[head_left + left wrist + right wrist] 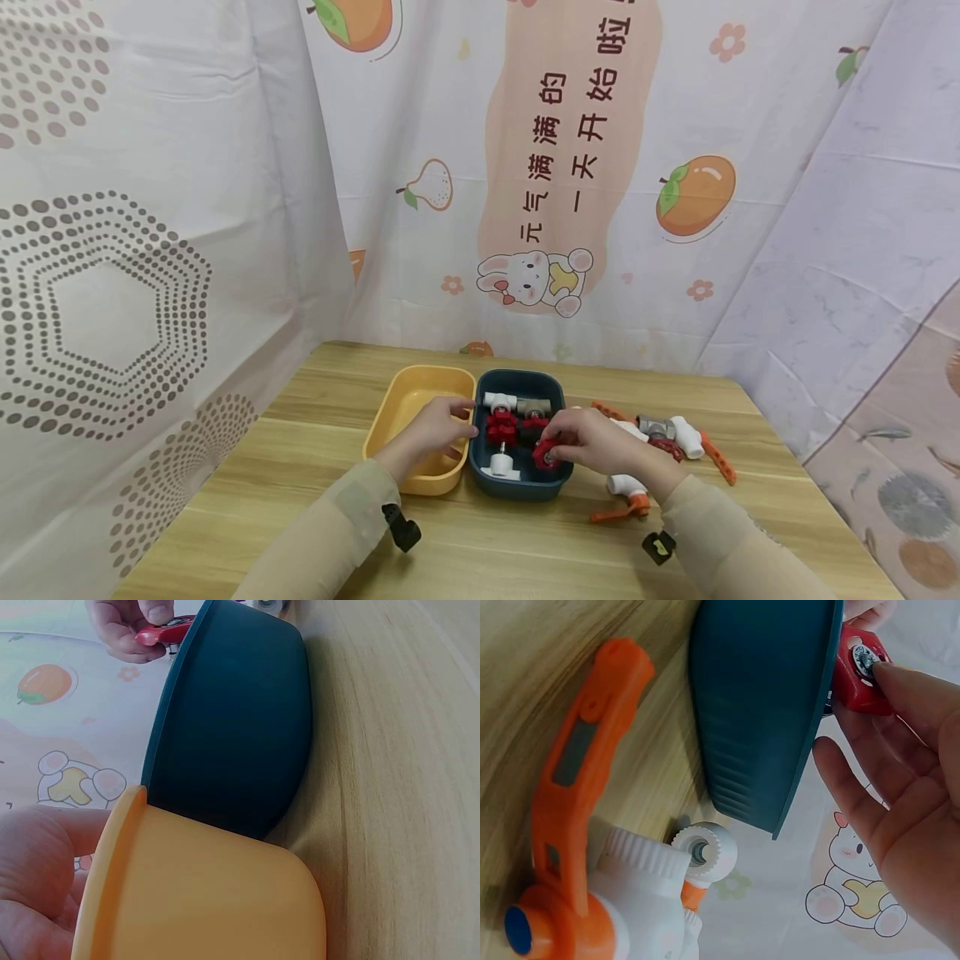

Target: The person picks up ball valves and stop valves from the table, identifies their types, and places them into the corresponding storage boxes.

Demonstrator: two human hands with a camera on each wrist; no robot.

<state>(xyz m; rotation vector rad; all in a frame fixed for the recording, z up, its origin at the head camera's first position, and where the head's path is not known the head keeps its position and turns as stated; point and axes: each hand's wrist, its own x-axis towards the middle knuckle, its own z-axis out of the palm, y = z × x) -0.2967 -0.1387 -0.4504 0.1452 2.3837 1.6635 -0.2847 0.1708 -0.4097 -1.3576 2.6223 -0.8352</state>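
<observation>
Evidently, right hand pinches a red handle at the near-right of the blue bin; left hand, at its left, grips nothing. Steady lowering advisable.

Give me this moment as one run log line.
right hand: pinches red knob at blue bin | left hand: over yellow bin | other valves: on table

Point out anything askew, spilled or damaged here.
The rabbit printed on the backdrop lies sideways, ears left, as if hung turned. Loose valves lie jumbled beside the blue bin, but nothing looks spilled or damaged.
</observation>
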